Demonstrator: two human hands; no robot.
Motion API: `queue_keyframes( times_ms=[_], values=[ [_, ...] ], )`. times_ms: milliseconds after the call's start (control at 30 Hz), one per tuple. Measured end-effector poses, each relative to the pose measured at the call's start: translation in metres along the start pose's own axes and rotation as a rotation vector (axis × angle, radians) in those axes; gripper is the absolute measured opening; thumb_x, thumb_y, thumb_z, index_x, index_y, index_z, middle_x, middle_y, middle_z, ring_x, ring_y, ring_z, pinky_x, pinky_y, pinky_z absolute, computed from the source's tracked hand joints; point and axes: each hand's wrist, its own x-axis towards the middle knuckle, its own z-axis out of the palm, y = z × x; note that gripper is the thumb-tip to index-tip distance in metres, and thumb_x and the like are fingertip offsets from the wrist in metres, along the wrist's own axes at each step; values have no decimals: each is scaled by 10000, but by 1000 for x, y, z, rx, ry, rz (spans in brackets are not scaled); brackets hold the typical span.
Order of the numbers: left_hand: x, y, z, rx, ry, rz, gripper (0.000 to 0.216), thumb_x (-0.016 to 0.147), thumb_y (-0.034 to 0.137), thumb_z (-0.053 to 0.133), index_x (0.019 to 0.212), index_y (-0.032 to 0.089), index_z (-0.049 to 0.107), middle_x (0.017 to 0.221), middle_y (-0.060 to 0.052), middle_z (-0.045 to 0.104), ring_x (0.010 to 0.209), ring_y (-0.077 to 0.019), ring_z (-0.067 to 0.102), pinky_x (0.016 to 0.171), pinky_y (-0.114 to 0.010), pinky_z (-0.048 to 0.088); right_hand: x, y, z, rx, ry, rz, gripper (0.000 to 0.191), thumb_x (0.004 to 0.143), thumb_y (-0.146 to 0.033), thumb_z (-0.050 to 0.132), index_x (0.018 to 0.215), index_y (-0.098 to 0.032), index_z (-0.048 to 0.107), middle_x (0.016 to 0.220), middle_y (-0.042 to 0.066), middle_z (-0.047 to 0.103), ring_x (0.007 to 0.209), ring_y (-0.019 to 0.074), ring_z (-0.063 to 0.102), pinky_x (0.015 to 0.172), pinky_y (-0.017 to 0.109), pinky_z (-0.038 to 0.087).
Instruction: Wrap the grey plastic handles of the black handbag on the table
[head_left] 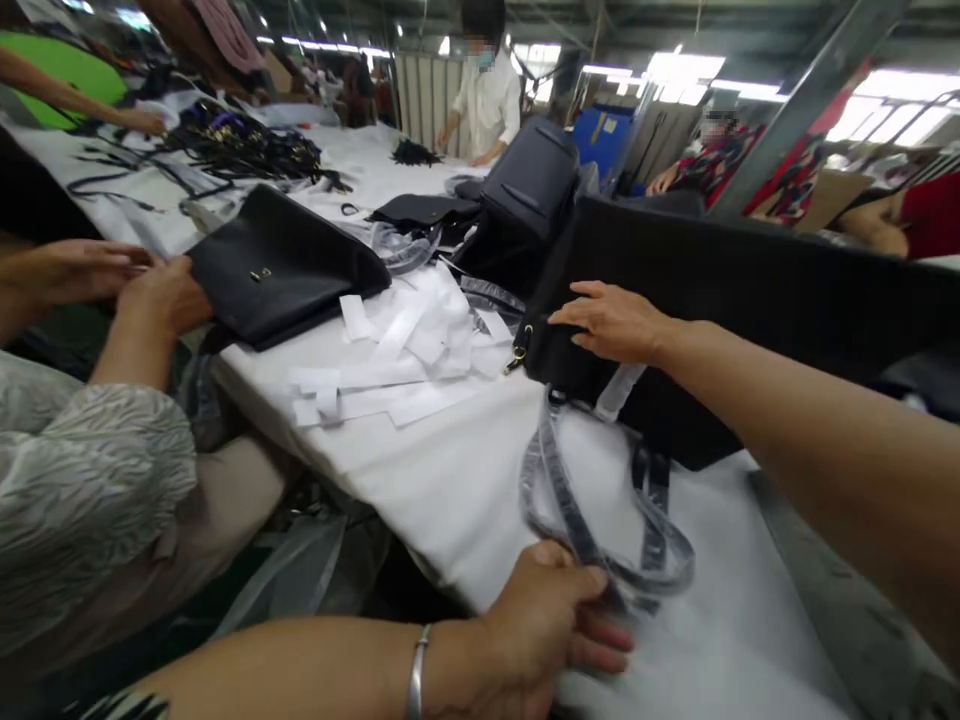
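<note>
Head view: left hand (534,622) pinches wrapped strap (564,492), right hand (621,324) spreads, empty, at black bag (739,290); best keep strap flat, untwisted.

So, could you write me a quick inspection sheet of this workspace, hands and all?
Surface: table under a white cover.
Job's things: large black bag with a plastic-wrapped strap lying before it.
Clutter: heap of white strips; dark pile farther back.
Left hand: at the strap, thumb over it; blur hides how firm the grip is.
Right hand: fingers spread over the black bag; contact unclear.
Cables: nothing seen.
Surroundings: co-worker's hands at a black flap bag on the left; person in white across the table.
</note>
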Motion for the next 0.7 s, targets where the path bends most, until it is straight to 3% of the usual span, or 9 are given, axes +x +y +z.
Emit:
queue_keyframes(
  times_ms=[100, 167, 233, 300, 400, 467, 567, 633, 700],
  values=[
    [-7, 1, -17, 110, -5, 26, 180, 742, 203, 560, 897, 156, 481, 816, -51, 619, 613, -153, 621, 509, -250, 489, -30, -29, 16, 285, 66, 233, 320, 783, -172, 636, 1092, -211, 708, 1057, 32, 703, 1072, 263, 609, 969, 443, 456],
    [-17, 5, -27, 266, -62, -5, 239, 658, 203, 610, 875, 152, 522, 830, -46, 617, 623, -155, 617, 488, -243, 481, -55, -46, 7, 526, 125, 320, 284, 806, -227, 630, 1076, -202, 714, 1008, 15, 713, 956, 229, 660, 933, 415, 488],
    [-30, 16, -38, 577, -125, 34, 196, 648, 218, 625, 820, 149, 564, 724, -25, 600, 594, -155, 597, 479, -237, 455, -85, -67, -6, 698, 135, 349, 266, 826, -282, 620, 1061, -207, 718, 994, 7, 717, 936, 217, 671, 917, 389, 506],
    [-41, 35, -53, 977, -92, 315, 132, 708, 243, 604, 803, 151, 607, 676, -26, 603, 630, -170, 595, 553, -271, 476, -121, -94, -16, 744, 103, 399, 274, 842, -328, 603, 1063, -211, 717, 1010, 24, 718, 946, 228, 671, 887, 378, 526],
    [-45, 74, -71, 1386, -9, 984, 212, 816, 225, 543, 993, 166, 645, 961, -79, 678, 922, -221, 613, 857, -372, 489, -174, -139, -18, 673, 128, 506, 287, 868, -350, 574, 1088, -219, 702, 1057, 58, 705, 969, 239, 659, 869, 379, 538],
    [-38, 98, -75, 1564, -145, 1245, 289, 850, 199, 533, 1125, 177, 620, 1154, -99, 648, 1118, -242, 553, 1000, -407, 419, -203, -167, -13, 630, 224, 585, 257, 887, -327, 549, 1067, -221, 699, 1052, 64, 701, 976, 230, 651, 887, 383, 534],
    [-22, 113, -64, 1816, -415, 1381, 357, 849, 241, 613, 1202, 200, 588, 1282, -102, 588, 1248, -258, 469, 1076, -423, 340, -229, -195, -3, 625, 334, 631, 269, 900, -226, 480, 1065, -229, 692, 1058, 66, 696, 1006, 215, 641, 918, 392, 527],
    [-14, 110, -51, 1987, -554, 1379, 331, 844, 279, 646, 1163, 204, 600, 1185, -89, 634, 1172, -250, 523, 1085, -438, 308, -236, -204, 2, 627, 326, 588, 359, 869, -138, 435, 1109, -241, 681, 1138, 63, 675, 1095, 215, 610, 981, 421, 495],
    [-10, 103, -41, 2134, -609, 1378, 187, 860, 258, 621, 1036, 195, 631, 990, -54, 671, 986, -212, 589, 1090, -459, 268, -237, -206, 4, 636, 267, 540, 445, 815, -91, 439, 1168, -249, 659, 1228, 60, 638, 1176, 221, 568, 1038, 455, 452]
  ],
)
